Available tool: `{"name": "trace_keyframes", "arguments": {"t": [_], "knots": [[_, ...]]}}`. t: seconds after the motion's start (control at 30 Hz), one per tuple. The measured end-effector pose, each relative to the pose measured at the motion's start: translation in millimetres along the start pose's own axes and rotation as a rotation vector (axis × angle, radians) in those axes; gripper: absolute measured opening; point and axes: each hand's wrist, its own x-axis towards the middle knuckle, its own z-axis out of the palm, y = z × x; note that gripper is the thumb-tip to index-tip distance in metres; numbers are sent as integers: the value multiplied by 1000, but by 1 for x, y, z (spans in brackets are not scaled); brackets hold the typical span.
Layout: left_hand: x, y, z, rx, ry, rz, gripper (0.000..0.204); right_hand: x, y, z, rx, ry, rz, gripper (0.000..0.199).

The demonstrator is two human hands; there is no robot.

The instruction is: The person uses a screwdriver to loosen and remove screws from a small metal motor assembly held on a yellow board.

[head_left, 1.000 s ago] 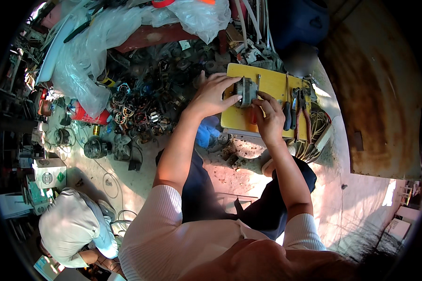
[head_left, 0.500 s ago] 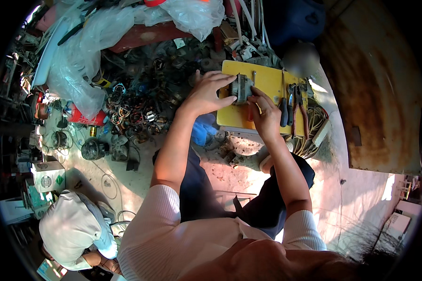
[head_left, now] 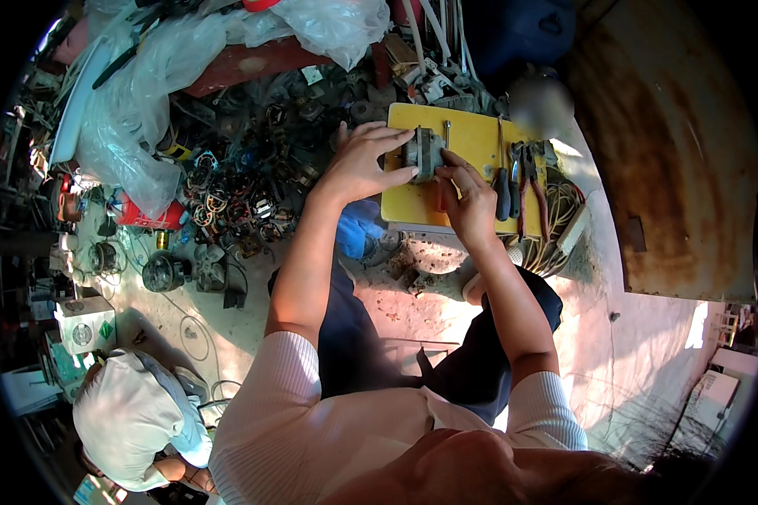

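Note:
A blocky grey metal part, which looks like a small electric motor (head_left: 424, 155), stands on a yellow board (head_left: 478, 143). From its left side my left hand (head_left: 364, 164) grips it, with the thumb and a stretched finger at its near and far corners. My right hand (head_left: 469, 195) is at the motor's right side, its fingers curled and pinched together close against it; whatever they hold is hidden. Beneath that hand a bit of a red handle (head_left: 441, 200) shows. Beyond the motor lies a thin metal rod tool (head_left: 447, 135).
On the board's right side lie a dark-handled screwdriver (head_left: 503, 194) and red-handled pliers (head_left: 534, 192). Coiled cable (head_left: 564, 223) sits beside it. Left is a heap of wires and motor parts (head_left: 236, 185); a blue cloth (head_left: 358, 229) is nearer. Another person (head_left: 135, 421) crouches at lower left.
The whole view has shifted slightly, with the board and hands a little further left in the picture. Both hands stay at the motor in nearly the same pose.

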Motion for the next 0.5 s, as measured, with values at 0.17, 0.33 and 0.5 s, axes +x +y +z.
{"name": "trace_keyframes", "arguments": {"t": [0.17, 0.33, 0.5], "knots": [[1, -4, 3, -34, -11, -27, 63, 1, 3, 2, -20, 46, -71, 11], [0, -3, 0, -13, -14, -13, 61, 1, 2, 1, -19, 35, -51, 11], [1, -5, 2, -51, -16, -34, 60, 0, 3, 2, -14, 33, -45, 11]]}}
